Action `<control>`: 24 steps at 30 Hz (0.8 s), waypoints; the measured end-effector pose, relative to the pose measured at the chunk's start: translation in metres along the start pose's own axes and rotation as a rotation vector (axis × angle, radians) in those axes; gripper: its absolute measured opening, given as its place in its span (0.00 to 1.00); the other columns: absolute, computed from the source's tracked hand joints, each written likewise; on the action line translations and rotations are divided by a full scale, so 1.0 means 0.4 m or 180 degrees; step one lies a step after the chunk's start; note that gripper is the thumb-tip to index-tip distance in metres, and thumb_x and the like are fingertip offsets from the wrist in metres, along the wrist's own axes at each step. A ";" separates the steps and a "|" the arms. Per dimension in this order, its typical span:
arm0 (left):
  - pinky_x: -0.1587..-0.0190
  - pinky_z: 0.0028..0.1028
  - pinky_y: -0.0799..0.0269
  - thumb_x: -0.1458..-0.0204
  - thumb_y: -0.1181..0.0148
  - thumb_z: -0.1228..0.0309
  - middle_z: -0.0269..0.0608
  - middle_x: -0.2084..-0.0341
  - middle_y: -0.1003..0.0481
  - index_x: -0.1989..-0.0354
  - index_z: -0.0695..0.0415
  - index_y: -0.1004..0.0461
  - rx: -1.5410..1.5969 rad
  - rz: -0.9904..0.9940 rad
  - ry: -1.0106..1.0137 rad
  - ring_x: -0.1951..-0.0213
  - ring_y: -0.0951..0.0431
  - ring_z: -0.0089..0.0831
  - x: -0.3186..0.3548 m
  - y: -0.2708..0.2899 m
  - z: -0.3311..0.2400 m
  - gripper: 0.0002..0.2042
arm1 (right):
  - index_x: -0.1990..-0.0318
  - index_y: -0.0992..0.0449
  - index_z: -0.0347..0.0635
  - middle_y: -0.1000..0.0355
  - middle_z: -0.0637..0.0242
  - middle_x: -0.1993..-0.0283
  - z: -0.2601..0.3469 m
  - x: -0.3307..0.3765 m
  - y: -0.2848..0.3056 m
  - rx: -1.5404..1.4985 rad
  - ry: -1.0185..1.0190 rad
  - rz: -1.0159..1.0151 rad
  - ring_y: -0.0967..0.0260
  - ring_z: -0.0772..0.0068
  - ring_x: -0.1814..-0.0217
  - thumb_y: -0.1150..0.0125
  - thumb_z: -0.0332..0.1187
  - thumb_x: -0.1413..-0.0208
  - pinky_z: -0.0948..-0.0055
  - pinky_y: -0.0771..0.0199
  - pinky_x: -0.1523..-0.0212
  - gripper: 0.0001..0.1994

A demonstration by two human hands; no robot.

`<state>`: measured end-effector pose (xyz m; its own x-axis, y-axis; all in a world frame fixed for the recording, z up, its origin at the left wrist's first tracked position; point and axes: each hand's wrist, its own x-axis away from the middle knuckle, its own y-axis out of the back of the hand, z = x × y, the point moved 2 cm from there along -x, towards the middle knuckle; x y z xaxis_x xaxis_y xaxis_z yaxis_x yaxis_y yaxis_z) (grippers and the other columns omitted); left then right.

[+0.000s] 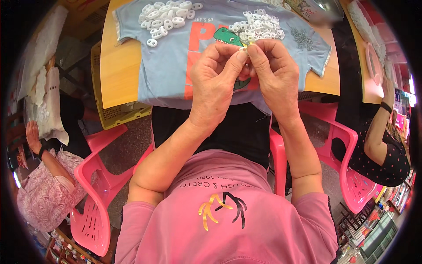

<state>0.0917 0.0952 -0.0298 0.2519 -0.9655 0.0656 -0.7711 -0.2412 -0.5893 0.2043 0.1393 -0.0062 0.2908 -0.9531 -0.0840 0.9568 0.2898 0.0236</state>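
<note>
My left hand (215,75) and my right hand (276,70) meet over the table edge, thumbs and forefingers pinched together. Between the fingertips is a small white plastic piece (243,49), mostly covered by the fingers. Beyond the left hand lies a pile of larger white oval plastic pieces with two holes (163,17). A second pile of smaller white plastic pieces (259,25) sits just beyond the fingertips. To its right is a small heap of thin grey metal bits (302,38), too small to name. All three piles rest on a light blue printed T-shirt (162,70).
The T-shirt is spread over a wooden table (118,88). A yellow crate (121,115) stands below its left edge. Pink chairs (94,211) (347,145) flank me. Other people sit at left (52,185) and right (382,149). A clear plastic bag (314,9) lies at the far right.
</note>
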 end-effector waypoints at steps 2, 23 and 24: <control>0.67 0.21 0.30 0.41 0.43 0.74 0.36 0.71 0.25 0.62 0.62 0.29 -0.0052 -0.0011 -0.0024 0.70 0.26 0.20 0.003 0.001 0.004 0.05 | 0.62 0.29 0.33 0.29 0.69 0.75 0.001 0.000 0.001 -0.0012 0.0004 0.0010 0.32 0.83 0.76 0.42 0.30 0.38 0.83 0.31 0.75 0.07; 0.65 0.19 0.30 0.43 0.40 0.74 0.37 0.70 0.24 0.62 0.62 0.28 -0.0067 0.0142 0.0245 0.70 0.26 0.20 0.018 0.007 -0.069 0.06 | 0.59 0.26 0.34 0.28 0.62 0.65 0.101 -0.049 0.068 0.2005 0.1745 0.1088 0.29 0.73 0.71 0.41 0.23 0.43 0.76 0.29 0.70 0.06; 0.66 0.19 0.30 0.43 0.40 0.74 0.36 0.70 0.24 0.62 0.62 0.27 -0.0105 0.0152 0.0255 0.70 0.26 0.20 0.019 0.007 -0.071 0.06 | 0.59 0.26 0.34 0.29 0.60 0.65 0.105 -0.050 0.067 0.2106 0.1864 0.1168 0.29 0.69 0.70 0.40 0.23 0.44 0.75 0.29 0.69 0.06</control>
<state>0.0750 0.0843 -0.0079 0.1677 -0.9804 0.1030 -0.8002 -0.1964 -0.5666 0.2240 0.1626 0.0378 0.6972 -0.5657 -0.4403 0.6656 0.2827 0.6907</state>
